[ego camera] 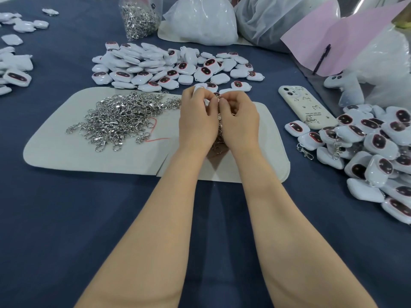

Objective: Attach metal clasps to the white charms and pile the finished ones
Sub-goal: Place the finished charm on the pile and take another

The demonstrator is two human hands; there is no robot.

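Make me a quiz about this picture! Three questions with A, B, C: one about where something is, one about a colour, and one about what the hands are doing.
1. Where does the phone lie?
A. On the heap of loose clasps
B. On the cloth, right of the white mat
C. Inside a plastic bag

2. What colour is the cloth on the table?
A. Dark blue
B. Red
C. Green

3. What are the two hands doing?
A. Lying flat and empty
B. Lifting the phone
C. Pinching small parts close together over the mat

Answers:
1 B: the phone lies on the cloth beside the mat's right edge.
2 A: the cloth is dark blue all round.
3 C: the left hand holds a white charm, and the right hand pinches a metal clasp next to it.
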